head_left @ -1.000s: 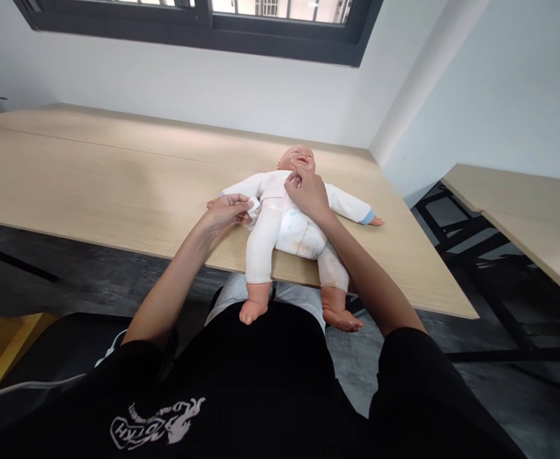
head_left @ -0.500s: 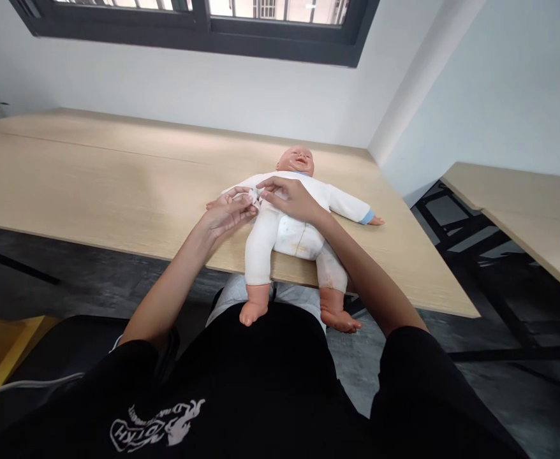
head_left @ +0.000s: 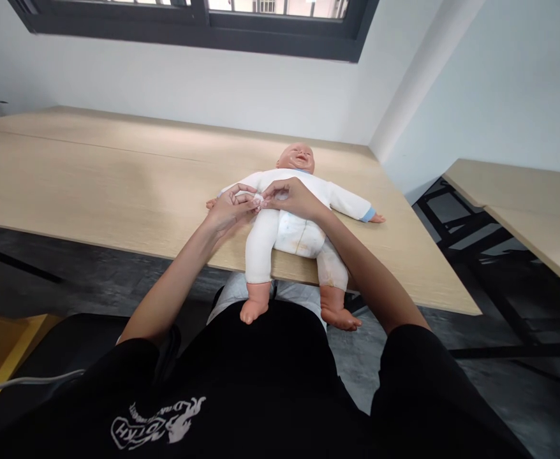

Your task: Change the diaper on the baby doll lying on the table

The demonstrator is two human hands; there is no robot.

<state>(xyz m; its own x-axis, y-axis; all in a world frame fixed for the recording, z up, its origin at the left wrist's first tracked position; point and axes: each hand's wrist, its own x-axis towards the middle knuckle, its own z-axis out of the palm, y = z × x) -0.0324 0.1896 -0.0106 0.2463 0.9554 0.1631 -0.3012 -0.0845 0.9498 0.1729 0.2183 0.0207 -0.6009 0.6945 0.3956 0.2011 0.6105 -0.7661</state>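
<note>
A baby doll point(head_left: 261, 248) in a white top with blue cuffs lies on its back on the table, its legs hanging over the front edge. It wears a white diaper point(head_left: 295, 236) with brownish stains. At the doll's hip on the left side of the picture, my left hand point(head_left: 232, 207) pinches a small white tab point(head_left: 257, 200), apparently part of the diaper's side. My right hand point(head_left: 292, 197) grips the same spot from the other side, over the doll's belly, thumb and finger pressed together. The fingers hide most of the tab.
The light wooden table point(head_left: 117, 185) stretches left along the wall beneath a dark-framed window point(head_left: 280, 38). Another table point(head_left: 529, 204) stands at the right, with black legs below it. A black chair seat point(head_left: 74, 350) and a yellow box point(head_left: 2, 350) are at the lower left.
My fingertips have come together at the white tab, the right hand moving slightly lower and the left slightly to the right. The doll lies in the same place.
</note>
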